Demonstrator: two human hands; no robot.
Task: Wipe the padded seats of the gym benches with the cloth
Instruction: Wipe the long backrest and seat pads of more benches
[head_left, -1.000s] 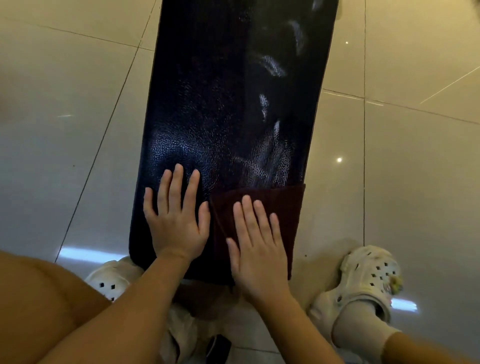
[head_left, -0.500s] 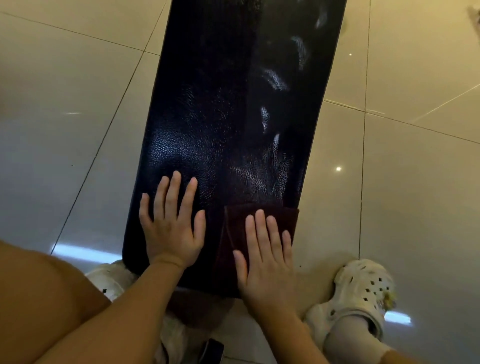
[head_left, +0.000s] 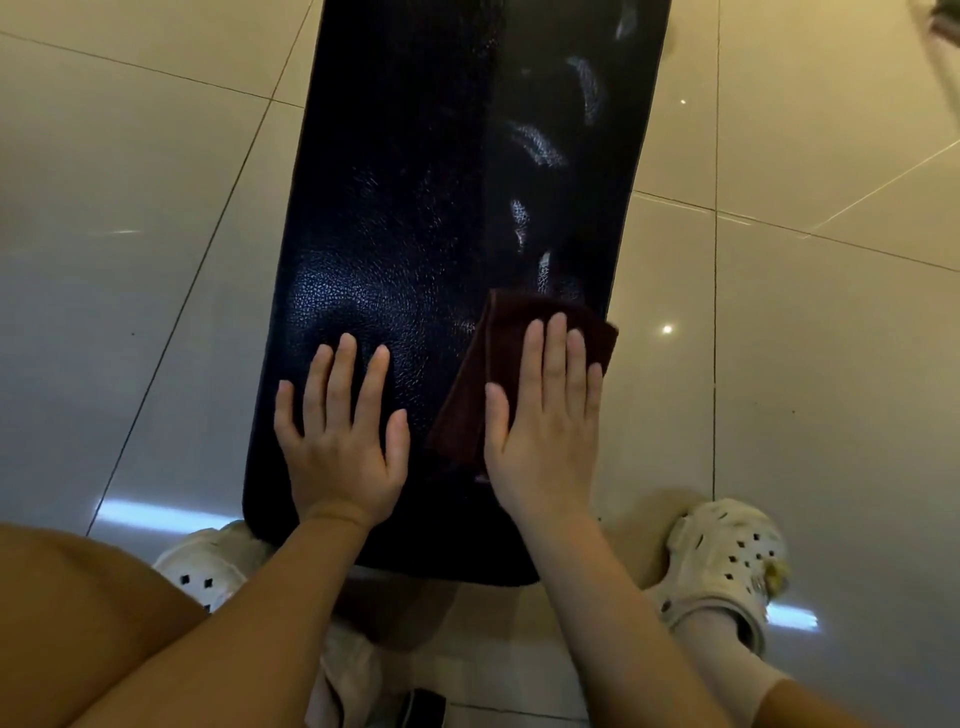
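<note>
The right hand (head_left: 543, 421), flat on the dark red cloth (head_left: 498, 374), has slid it up the black bench pad (head_left: 415, 234) from its near end, toward the frame's middle right. The cloth now sits rotated, its far corner poking just past the pad's right edge. More bare pad shows below the hand.

Lighting is dim and warm. Overhead lamps produce small point glints on the glossy floor (head_left: 831, 364) and bright streak reflections at its near-left and near-right areas. The bench pad (head_left: 415, 208) shows pale sheen patches along its right side. Wide-angle distortion bends tile lines toward the edges. The top-right corner is motion-blurred.
</note>
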